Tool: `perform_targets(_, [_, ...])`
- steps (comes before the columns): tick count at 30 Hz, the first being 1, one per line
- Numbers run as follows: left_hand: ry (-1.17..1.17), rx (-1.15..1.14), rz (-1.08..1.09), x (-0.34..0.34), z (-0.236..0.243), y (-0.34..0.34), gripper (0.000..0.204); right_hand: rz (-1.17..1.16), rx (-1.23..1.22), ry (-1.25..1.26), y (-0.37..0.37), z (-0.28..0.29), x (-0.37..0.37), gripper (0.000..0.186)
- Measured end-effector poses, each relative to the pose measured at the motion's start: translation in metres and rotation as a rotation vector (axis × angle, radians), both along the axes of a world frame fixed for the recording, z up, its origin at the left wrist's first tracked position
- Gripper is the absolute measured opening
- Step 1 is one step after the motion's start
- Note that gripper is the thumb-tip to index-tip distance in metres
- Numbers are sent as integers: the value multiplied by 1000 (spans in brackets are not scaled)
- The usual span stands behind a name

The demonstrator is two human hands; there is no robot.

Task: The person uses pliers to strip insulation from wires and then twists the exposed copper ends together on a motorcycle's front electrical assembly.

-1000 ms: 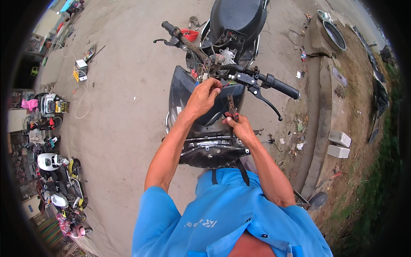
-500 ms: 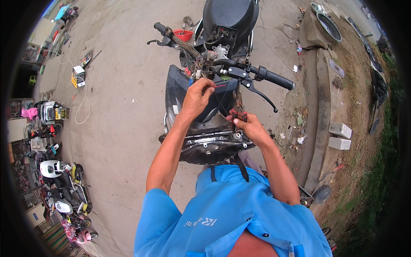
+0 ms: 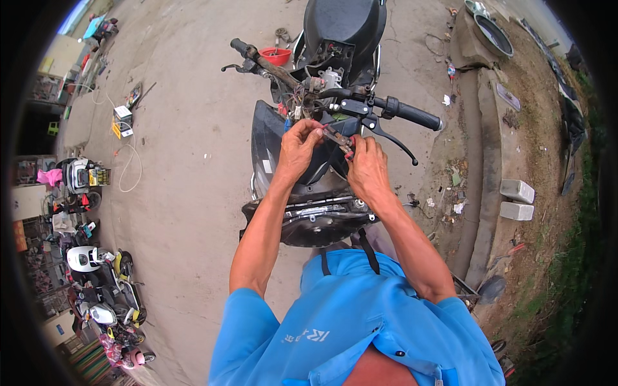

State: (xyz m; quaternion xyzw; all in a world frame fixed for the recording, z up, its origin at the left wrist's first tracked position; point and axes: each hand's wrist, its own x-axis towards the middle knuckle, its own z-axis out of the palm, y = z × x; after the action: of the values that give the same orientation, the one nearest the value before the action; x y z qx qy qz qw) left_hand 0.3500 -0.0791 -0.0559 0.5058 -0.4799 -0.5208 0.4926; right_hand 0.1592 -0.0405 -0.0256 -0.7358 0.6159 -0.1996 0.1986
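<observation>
My left hand (image 3: 297,153) is closed in a pinch on a thin red wire, mostly hidden by the fingers and the tool. In my right hand (image 3: 368,170) is a pair of worn pliers (image 3: 337,136) with red-and-black handles. The pliers' jaws meet the wire right beside my left fingertips. Both hands are over the dark front panel (image 3: 265,138) of a partly stripped motorbike. Just beyond them lies a tangle of exposed wires and connectors (image 3: 297,110). The right handlebar grip (image 3: 418,117) and its black brake lever (image 3: 394,145) stick out to the right.
The bare left handlebar (image 3: 273,66) points to the far left, near a red bowl (image 3: 275,56) on the ground. A headlight unit (image 3: 315,226) sits close to my body. Parked scooters (image 3: 96,276) line the left. Pale blocks (image 3: 517,191) rest by the right kerb (image 3: 479,193).
My right hand has moved up and left, bringing the pliers from beside the panel to the red wire at my left fingertips. The left hand has stayed nearly in place.
</observation>
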Motion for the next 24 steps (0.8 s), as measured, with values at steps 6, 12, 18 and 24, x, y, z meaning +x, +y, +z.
perform_targets(6, [129,49,-85,2,-2,2,9,-1,-25,39,-7,-10,5,49])
perform_targets(12, [104,4,-52,2,-7,0,7,-33,-36,33,-7,-16,5,50])
perform_targets(18, [-6,45,10,6,-3,3,9,-38,-99,38,-8,-18,-7,48])
perform_targets(24, [-60,21,10,-1,0,3,14,-18,-106,84,-6,-12,-4,42])
